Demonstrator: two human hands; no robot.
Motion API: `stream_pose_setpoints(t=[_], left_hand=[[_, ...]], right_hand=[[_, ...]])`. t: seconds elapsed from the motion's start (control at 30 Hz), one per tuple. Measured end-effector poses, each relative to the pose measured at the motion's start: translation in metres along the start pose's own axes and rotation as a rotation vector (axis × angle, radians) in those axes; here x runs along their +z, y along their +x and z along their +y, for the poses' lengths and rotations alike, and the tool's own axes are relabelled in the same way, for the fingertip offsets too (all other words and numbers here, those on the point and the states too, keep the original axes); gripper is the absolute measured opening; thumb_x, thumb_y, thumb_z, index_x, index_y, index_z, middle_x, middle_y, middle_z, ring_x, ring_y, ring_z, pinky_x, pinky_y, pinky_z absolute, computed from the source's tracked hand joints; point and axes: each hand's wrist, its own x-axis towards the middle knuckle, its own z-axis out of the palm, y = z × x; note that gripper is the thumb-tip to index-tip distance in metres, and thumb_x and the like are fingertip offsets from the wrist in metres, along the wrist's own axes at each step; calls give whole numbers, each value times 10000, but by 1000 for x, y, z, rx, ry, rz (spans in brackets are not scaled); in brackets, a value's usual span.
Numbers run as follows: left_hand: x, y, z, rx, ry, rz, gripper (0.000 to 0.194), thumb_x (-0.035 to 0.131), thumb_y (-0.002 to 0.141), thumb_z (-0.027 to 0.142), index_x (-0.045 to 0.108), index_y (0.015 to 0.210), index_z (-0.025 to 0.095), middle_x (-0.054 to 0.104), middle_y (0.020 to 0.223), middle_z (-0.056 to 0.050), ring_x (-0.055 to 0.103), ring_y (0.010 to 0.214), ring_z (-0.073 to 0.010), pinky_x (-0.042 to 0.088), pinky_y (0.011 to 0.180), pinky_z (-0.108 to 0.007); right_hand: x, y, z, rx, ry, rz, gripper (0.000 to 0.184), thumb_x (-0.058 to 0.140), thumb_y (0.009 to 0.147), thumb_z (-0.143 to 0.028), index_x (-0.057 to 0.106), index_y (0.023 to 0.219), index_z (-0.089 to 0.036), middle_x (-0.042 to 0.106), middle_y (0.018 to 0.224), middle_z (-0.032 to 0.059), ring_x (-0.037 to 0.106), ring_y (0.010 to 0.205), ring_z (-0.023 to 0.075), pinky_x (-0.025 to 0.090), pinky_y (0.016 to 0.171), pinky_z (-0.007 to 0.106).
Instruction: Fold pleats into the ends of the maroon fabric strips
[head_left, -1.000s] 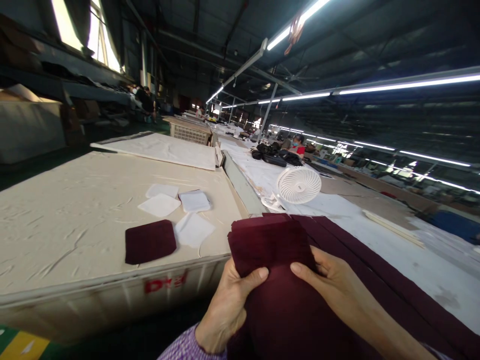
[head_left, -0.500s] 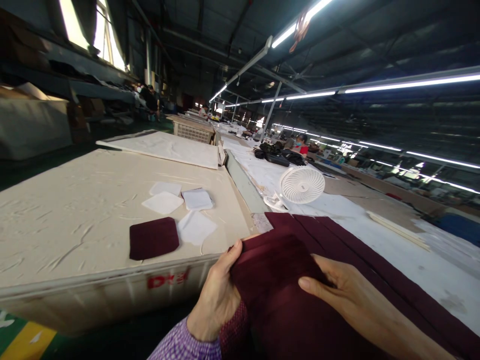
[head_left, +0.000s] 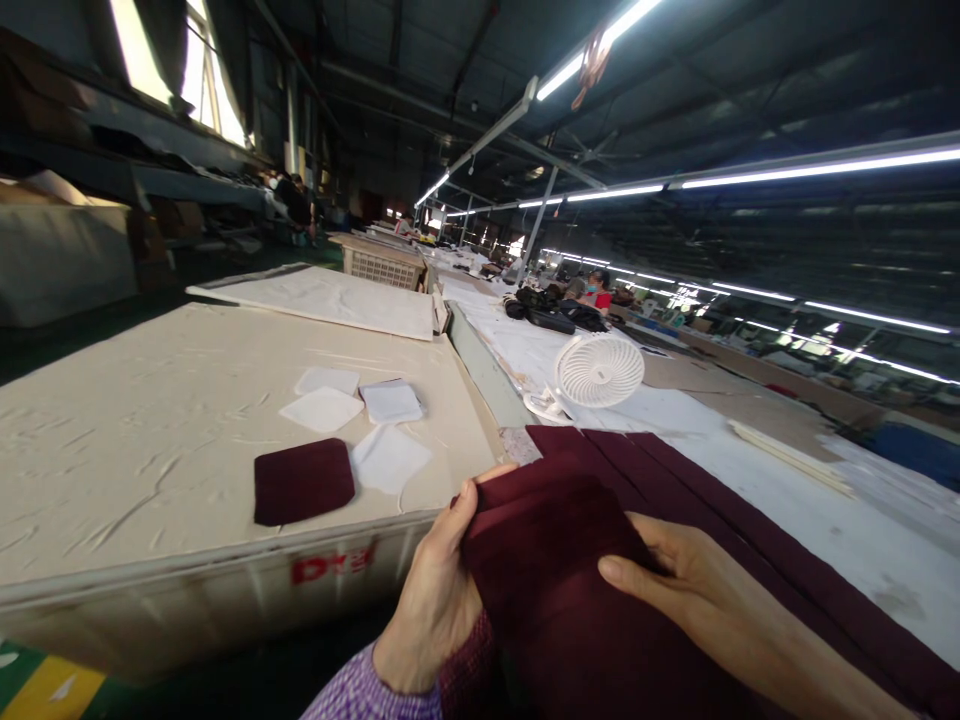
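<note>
A dark maroon fabric piece (head_left: 555,560) hangs between my two hands at the lower middle of the head view. My left hand (head_left: 439,580) grips its left edge, thumb on top and fingers beneath. On the right edge, my right hand (head_left: 682,575) pinches the cloth, its thumb lying over the face and the fingers behind. The lower end of the cloth runs out of the bottom of the view. Behind it, long maroon fabric strips (head_left: 720,520) lie side by side on the white table (head_left: 892,590).
To the left, a cream-covered surface (head_left: 150,400) carries a small maroon fabric piece (head_left: 304,482) and several white pieces (head_left: 391,458). A white fan (head_left: 600,370) stands on the table, with black items (head_left: 551,308) beyond. Pale strips (head_left: 791,458) lie at right. A person (head_left: 596,290) is farther back.
The view has shifted very slightly, so the surroundings sit a little lower and more to the left. Both hands keep the same hold on the maroon fabric.
</note>
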Motion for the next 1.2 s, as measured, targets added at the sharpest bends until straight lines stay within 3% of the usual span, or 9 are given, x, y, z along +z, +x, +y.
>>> stream_pose_setpoints(t=[0.37,0.57,0.7,0.77,0.83,0.9,0.97,1.13,1.2], left_hand=[[0,-1,-3,-15,-37,-82,496,475,910,344,402,1371,178,659,1146,-108,599,1086,-233,431,994,-364],[0,0,-3,-38,-13,-101,452,469,910,354,473,1323,171,654,1158,-111,578,1119,-238,395,1025,-381],[-4,-1,-3,-28,-43,-205,471,484,871,481,585,1213,174,644,1178,-108,558,1143,-266,390,1027,-404],[-7,-1,-5,36,-19,-288,514,574,792,538,622,1159,181,641,1181,-107,548,1150,-289,400,1017,-413],[-10,0,-10,121,81,-328,492,749,676,415,645,1107,203,665,1139,-88,568,1122,-292,424,992,-406],[-12,2,-17,156,209,-293,532,828,580,204,646,1079,218,690,1084,-70,612,1051,-274,469,937,-387],[-12,4,-26,153,305,-202,580,815,570,105,623,1106,213,704,1043,-69,652,962,-242,512,863,-351],[-2,1,-51,171,380,15,584,793,613,133,590,1157,197,727,952,-49,680,853,-191,547,789,-285],[10,-4,-58,239,425,79,565,800,597,132,612,1126,200,725,964,-33,677,876,-184,545,809,-268]], right_hand=[[-2,0,0,113,151,-107,261,555,772,-417,599,738,-162,609,763,32,559,720,209,435,585,273],[-3,0,-4,124,211,-122,253,567,755,-423,564,724,-172,591,768,28,541,726,199,425,606,269],[-3,2,-1,150,175,-85,258,571,741,-423,548,696,-170,571,736,21,524,682,183,408,578,262],[-4,4,1,150,191,-77,257,576,736,-425,557,708,-170,583,743,23,533,686,186,410,576,262],[-5,7,1,148,221,-74,259,579,734,-426,568,731,-167,604,761,29,546,697,193,414,574,263],[-8,9,0,143,230,-67,260,576,741,-421,578,759,-162,618,788,35,553,703,193,411,568,263],[-11,9,-2,128,181,-31,251,565,756,-408,575,750,-157,611,772,30,541,678,176,385,545,253],[-23,-3,-8,115,-162,145,303,615,752,-333,434,575,-167,486,597,-30,399,548,100,241,473,234],[-30,-11,-5,69,-157,184,282,646,743,-303,443,602,-169,478,604,-41,416,558,96,270,486,227]])
